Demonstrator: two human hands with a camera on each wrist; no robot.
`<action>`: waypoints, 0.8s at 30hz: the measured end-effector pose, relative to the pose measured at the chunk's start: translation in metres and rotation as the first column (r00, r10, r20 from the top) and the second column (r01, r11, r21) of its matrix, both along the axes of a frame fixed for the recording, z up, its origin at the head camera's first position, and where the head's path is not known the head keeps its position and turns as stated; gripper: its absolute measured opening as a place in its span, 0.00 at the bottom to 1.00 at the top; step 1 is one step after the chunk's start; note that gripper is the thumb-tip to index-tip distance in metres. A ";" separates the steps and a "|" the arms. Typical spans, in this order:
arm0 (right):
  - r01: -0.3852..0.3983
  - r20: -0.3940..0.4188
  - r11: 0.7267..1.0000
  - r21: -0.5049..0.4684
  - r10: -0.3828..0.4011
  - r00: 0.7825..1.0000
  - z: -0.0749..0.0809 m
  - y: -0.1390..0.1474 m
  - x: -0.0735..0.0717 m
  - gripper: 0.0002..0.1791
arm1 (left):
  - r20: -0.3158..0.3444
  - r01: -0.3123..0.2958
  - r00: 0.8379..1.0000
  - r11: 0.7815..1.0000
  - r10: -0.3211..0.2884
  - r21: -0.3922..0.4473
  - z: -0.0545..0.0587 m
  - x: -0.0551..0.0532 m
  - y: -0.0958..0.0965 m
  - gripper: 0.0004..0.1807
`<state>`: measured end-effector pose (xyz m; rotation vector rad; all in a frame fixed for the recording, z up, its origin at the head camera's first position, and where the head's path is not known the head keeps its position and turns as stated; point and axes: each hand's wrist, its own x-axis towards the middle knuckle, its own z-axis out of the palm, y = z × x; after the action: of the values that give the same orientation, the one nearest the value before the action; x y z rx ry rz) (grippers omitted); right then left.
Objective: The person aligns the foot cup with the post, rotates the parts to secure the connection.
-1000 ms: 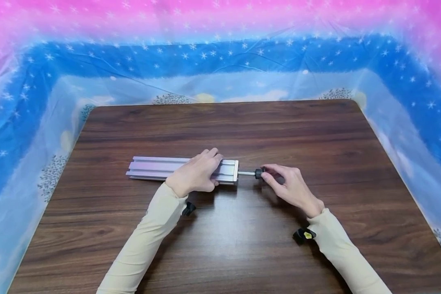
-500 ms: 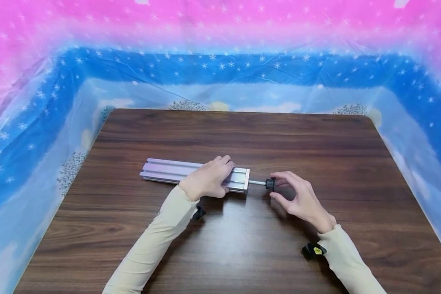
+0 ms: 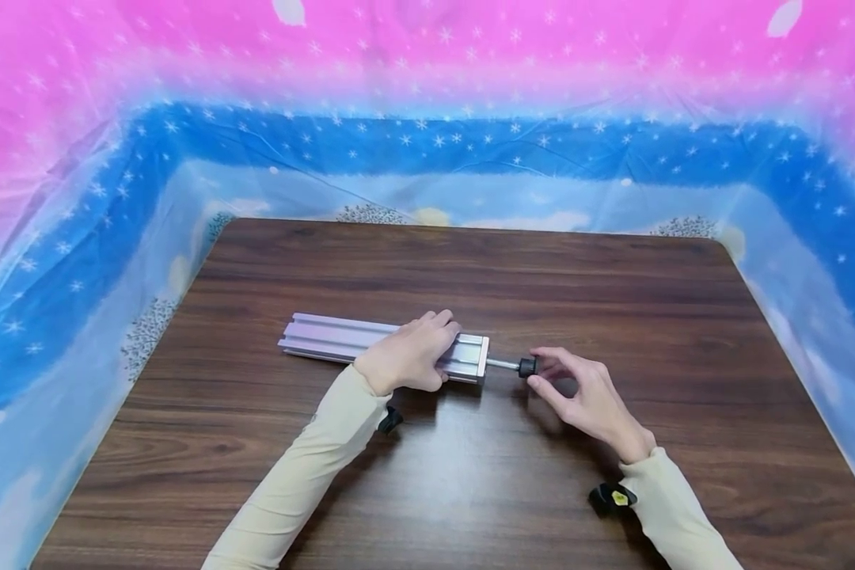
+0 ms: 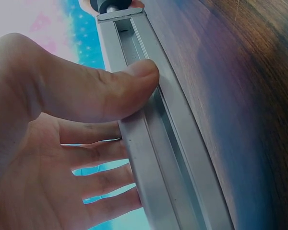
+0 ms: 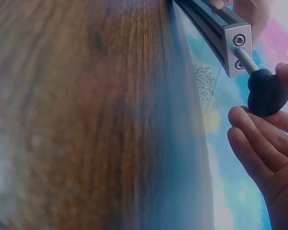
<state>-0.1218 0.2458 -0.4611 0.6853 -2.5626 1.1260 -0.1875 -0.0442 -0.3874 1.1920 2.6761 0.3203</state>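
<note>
A silver aluminium extrusion with lengthwise slots lies on the table, tilted slightly down to the right. My left hand grips it near its right end; in the left wrist view the thumb presses the slotted side of the extrusion. From the end plate, which has two socket screws, a threaded rod sticks out, part of a levelling foot. My right hand pinches its round black base between thumb and fingers. How deep the rod sits inside is hidden.
The brown wood-grain table has rounded back corners. A pink and blue snowflake-print cloth hangs round its back and sides. Black camera mounts sit at both wrists, the right one with a yellow mark.
The whole view has shifted, so the table sits lower and further right. My right fingers have loosened round the black base and closed on it again. The left hand keeps its grip.
</note>
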 end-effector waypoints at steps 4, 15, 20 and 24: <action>0.012 0.019 1.000 -0.003 -0.012 1.000 -0.003 0.000 0.000 0.17 | 0.000 0.004 1.000 1.000 -0.004 0.006 0.000 0.001 0.000 0.26; -0.034 0.039 0.999 -0.016 0.034 0.999 -0.002 0.001 0.001 0.31 | -0.029 0.023 0.999 1.000 -0.023 0.011 -0.002 0.000 -0.001 0.26; -0.093 -0.017 0.994 -0.065 0.092 0.996 0.000 0.000 0.001 0.37 | -0.024 0.023 0.999 1.000 -0.022 0.012 -0.003 0.000 -0.001 0.26; -0.097 -0.008 0.991 -0.096 0.097 0.995 0.000 0.000 0.002 0.33 | -0.012 0.010 1.000 1.000 -0.010 -0.003 -0.004 0.000 0.000 0.27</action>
<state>-0.1202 0.2460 -0.4613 0.7954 -2.4777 1.2683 -0.1878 -0.0437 -0.3910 1.2104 2.6788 0.3092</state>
